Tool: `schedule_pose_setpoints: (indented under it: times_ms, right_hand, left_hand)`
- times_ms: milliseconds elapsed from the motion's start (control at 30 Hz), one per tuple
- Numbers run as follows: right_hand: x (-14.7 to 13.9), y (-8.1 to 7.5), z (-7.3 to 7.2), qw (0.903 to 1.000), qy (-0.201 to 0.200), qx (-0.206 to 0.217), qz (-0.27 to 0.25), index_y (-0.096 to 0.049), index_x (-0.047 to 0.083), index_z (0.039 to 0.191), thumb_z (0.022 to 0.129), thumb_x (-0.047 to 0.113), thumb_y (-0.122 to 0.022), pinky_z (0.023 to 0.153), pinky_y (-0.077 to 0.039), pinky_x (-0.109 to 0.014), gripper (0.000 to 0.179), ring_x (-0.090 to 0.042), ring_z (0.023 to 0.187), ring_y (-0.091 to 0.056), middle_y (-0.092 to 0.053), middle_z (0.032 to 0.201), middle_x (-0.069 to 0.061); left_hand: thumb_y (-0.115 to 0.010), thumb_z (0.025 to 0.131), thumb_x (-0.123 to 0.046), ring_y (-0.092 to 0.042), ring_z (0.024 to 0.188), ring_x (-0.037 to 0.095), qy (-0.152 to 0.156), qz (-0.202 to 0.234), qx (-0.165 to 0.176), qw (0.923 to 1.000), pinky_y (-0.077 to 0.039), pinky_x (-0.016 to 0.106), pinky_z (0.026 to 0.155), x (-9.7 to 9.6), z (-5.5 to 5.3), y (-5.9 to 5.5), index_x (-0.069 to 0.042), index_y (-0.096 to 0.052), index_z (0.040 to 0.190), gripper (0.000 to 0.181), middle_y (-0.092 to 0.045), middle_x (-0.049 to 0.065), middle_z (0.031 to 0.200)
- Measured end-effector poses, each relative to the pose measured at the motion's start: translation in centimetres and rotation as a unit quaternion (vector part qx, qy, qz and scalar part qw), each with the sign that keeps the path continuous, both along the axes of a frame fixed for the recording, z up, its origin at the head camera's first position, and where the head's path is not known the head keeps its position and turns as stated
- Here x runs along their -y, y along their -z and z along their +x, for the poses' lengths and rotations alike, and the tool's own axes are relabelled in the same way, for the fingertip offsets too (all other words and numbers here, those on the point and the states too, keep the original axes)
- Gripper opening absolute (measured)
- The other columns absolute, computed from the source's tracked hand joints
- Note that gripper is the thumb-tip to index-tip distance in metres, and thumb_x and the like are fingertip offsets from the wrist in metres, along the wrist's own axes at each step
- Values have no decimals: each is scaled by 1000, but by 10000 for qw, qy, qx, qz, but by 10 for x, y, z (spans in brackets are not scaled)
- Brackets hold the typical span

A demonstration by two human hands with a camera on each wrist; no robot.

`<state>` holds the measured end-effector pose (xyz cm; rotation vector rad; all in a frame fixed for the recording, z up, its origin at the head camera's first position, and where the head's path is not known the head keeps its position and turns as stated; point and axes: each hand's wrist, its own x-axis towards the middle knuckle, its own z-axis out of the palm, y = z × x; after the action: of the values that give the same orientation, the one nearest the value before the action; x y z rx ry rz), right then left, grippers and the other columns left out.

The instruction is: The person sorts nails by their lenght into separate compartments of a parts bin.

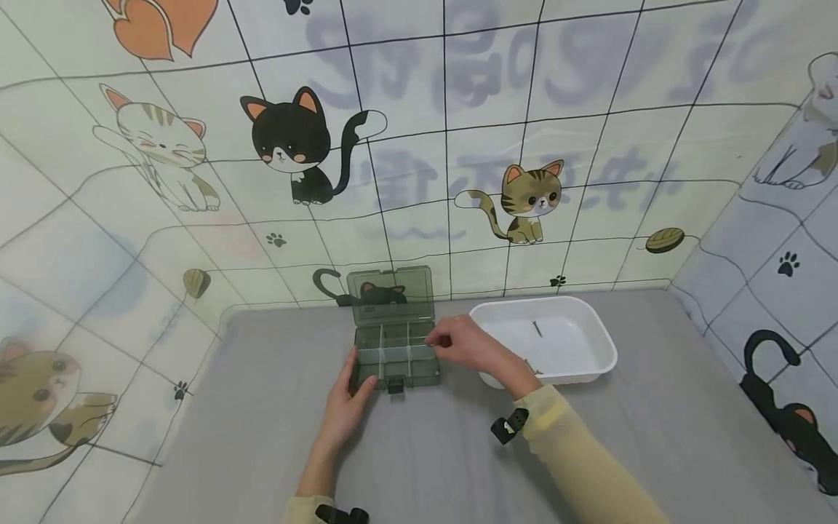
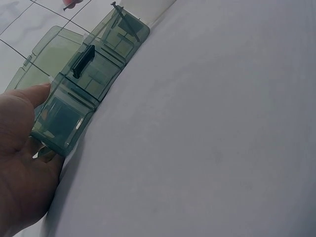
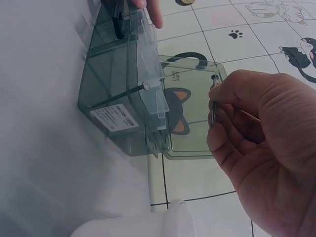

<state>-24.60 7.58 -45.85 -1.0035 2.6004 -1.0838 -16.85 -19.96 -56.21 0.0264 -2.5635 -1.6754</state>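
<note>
A translucent green compartment box point(image 1: 397, 354) stands on the table with its lid point(image 1: 393, 295) raised at the back. My left hand point(image 1: 345, 404) grips the box's left end, the thumb at its front rim in the left wrist view. Over the right-hand compartments, my right hand point(image 1: 473, 343) pinches a small dark screw point(image 3: 214, 101) between thumb and fingers. Another long screw point(image 2: 127, 23) leans in the front right compartment, its head at the rim. Clear dividers point(image 3: 150, 64) split the box.
Right of the box sits a white plastic tray point(image 1: 569, 349) holding a few screws point(image 1: 537, 329). A grey cloth covers the table point(image 1: 432, 458). Behind it hangs a white backdrop point(image 1: 406, 189) with grid lines and cartoon cats.
</note>
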Motion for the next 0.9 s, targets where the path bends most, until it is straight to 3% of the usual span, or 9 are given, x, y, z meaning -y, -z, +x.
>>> schedule_pose_setpoints:
  times_ms: [233,600,900]
  right_hand:
    - [4,-4,-2,9999,152,-25,-3,-78,0,109,91,-3,-65,66,-52,-25,22,-8,78,-61,-71,95,-2]
    - [11,-2,-2,9996,112,-250,68,-78,2,109,94,0,-64,69,-53,-24,20,-9,81,-65,-73,98,-5]
    - [2,-5,2,9996,190,-14,226,-78,2,112,97,2,-63,72,-53,-28,21,-18,90,-66,-72,105,-6]
  left_hand:
    - [-66,103,-32,-17,155,31,147,53,-15,9999,-18,51,124,0,-4,-3,-20,-24,165,76,-22,8,168]
    - [-66,103,-26,-15,155,29,117,206,29,9997,-18,49,124,0,0,-4,-19,-23,165,76,-20,7,169]
    - [-66,103,-24,-14,155,31,86,248,111,9996,-17,50,124,4,1,-2,-19,-24,165,75,-20,9,169]
